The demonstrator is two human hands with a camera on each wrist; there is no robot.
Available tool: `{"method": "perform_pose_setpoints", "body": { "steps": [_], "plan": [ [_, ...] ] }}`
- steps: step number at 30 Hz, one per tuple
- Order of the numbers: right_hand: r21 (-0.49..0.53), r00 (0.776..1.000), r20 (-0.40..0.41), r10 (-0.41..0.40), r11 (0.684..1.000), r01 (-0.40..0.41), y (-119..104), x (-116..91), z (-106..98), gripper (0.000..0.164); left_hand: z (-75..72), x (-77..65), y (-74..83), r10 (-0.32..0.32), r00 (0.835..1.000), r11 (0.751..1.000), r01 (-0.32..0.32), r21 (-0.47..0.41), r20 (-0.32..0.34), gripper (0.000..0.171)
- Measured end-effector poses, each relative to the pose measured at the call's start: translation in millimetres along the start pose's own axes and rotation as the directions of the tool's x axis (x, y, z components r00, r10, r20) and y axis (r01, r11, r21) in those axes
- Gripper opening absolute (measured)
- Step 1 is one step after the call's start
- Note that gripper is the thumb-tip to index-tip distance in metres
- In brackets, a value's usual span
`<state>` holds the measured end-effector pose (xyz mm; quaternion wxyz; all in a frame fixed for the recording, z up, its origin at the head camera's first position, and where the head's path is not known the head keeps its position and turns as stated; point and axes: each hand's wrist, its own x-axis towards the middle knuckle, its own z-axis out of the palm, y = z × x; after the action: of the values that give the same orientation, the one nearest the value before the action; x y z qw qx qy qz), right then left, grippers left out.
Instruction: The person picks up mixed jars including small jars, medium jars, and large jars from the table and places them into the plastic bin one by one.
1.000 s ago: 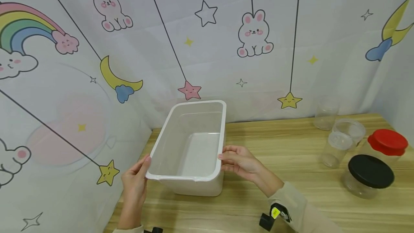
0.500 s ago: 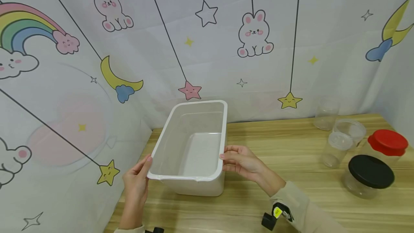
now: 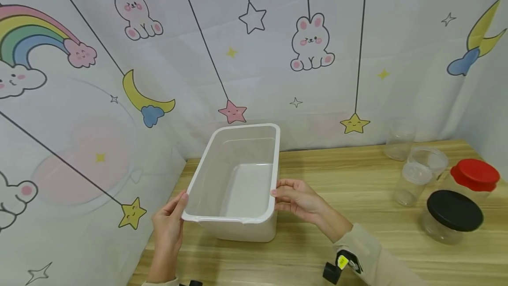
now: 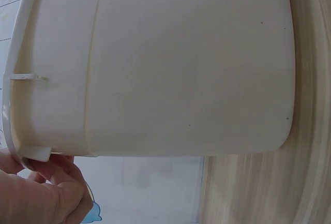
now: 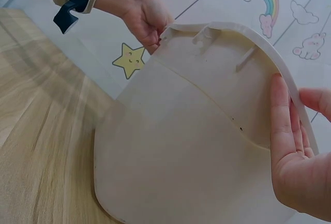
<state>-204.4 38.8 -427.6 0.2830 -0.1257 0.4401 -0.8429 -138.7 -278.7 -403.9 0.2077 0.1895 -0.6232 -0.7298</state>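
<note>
A deep white plastic storage bin (image 3: 246,228), with nothing inside, stands on the wooden table at the left. My left hand (image 3: 168,222) grips its rim near the front left corner, thumb on top and fingers curled underneath. On the other side my right hand (image 3: 297,200) pinches the right rim, thumb over the edge and fingers against the outer wall. In the left wrist view the bin's outer wall (image 4: 181,69) fills most of the picture, and the fingers (image 4: 62,182) tuck under the lip. The right wrist view shows the right hand (image 5: 300,157) at the lip.
On the right of the table (image 3: 317,250) stand a jar with a black lid (image 3: 454,211), one with a red lid (image 3: 476,174), and several clear plastic containers (image 3: 414,184). A printed curtain (image 3: 270,78) hangs behind the table and down its left side.
The bin and both hands have shifted very slightly to the right; the grip on the rim is the same. The jars and containers have not moved.
</note>
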Motion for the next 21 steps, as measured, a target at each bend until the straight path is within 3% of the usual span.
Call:
{"method": "perform_pose_setpoints", "body": {
  "steps": [16, 21],
  "plan": [
    [-0.011, 1.000, -0.006, -0.005, 1.000, 0.005, 0.2, -0.4, -2.8, 0.011, 2.2, -0.2, -1.4, -0.015, 1.000, 0.999, 0.016, -0.037, 0.007, 0.016],
    [-0.006, 1.000, 0.011, -0.016, 1.000, 0.016, 0.9, -0.8, -4.3, 0.010, 2.0, 0.0, -2.3, -0.013, 1.000, 1.000, 0.013, -0.021, 0.007, 0.022]
  ]
}}
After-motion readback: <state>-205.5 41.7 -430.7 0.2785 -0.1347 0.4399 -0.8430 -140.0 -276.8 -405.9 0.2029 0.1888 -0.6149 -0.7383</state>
